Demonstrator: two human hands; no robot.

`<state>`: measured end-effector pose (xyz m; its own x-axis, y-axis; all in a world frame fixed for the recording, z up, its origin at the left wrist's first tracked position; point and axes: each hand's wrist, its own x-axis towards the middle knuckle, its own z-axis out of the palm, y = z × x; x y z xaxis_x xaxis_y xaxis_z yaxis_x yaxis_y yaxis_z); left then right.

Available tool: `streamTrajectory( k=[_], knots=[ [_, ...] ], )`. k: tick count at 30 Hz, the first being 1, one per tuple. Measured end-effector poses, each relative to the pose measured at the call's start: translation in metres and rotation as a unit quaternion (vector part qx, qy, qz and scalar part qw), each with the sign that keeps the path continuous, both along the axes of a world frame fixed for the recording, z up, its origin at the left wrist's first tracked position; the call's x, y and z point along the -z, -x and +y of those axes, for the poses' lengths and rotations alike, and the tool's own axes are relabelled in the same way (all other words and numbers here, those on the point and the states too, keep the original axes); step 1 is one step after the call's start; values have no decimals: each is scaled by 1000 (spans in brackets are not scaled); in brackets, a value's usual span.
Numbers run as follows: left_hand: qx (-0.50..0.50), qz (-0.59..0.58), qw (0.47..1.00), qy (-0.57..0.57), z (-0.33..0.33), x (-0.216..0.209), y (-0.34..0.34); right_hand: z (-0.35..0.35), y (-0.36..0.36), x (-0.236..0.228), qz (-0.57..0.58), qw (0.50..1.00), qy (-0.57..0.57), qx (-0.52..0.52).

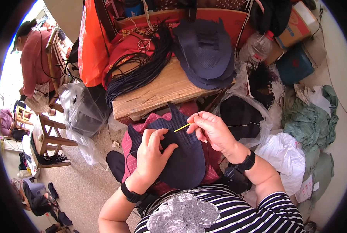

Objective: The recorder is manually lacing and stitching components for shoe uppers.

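Note:
A navy fabric piece (pixel 186 161) with a mesh texture, shaped like a shoe upper, lies across my lap. My left hand (pixel 152 153) rests on it with curled fingers, gripping the fabric near its middle. My right hand (pixel 211 130) is closed in a pinch on a thin yellow needle-like tool (pixel 182 127), whose tip points left to the fabric close to my left fingertips. A fine thread or thin rod (pixel 237 126) shows to the right of that hand. Under the fabric is a dark red striped cloth (pixel 216 155).
Ahead stands a wooden bench (pixel 154 93) bearing a bundle of dark cords (pixel 142 73) and stacked navy fabric pieces (pixel 206 50). Plastic bags (pixel 284 155) and a clear bottle (pixel 257 46) crowd the right. At left are a wooden stool (pixel 51 136) and a person (pixel 37 58) in red.

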<state>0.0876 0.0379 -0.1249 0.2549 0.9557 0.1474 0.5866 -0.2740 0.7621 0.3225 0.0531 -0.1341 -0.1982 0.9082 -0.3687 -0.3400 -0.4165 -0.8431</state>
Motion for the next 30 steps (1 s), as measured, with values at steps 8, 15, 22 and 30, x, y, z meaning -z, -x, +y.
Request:
streamTrajectory(
  k=[8,15,22,30],
  knots=[
    [23,46,996,-78,6,-4,-2,5,26,-10,-163,977,-73,-116],
    [33,38,999,5,10,-4,7,14,55,24,-422,836,-348,-47],
    [133,103,985,-29,28,-17,15,8,59,16,-475,815,-328,-40],
    [129,167,977,-38,22,-17,12,5,53,-2,-448,826,-327,-103]
  ],
)
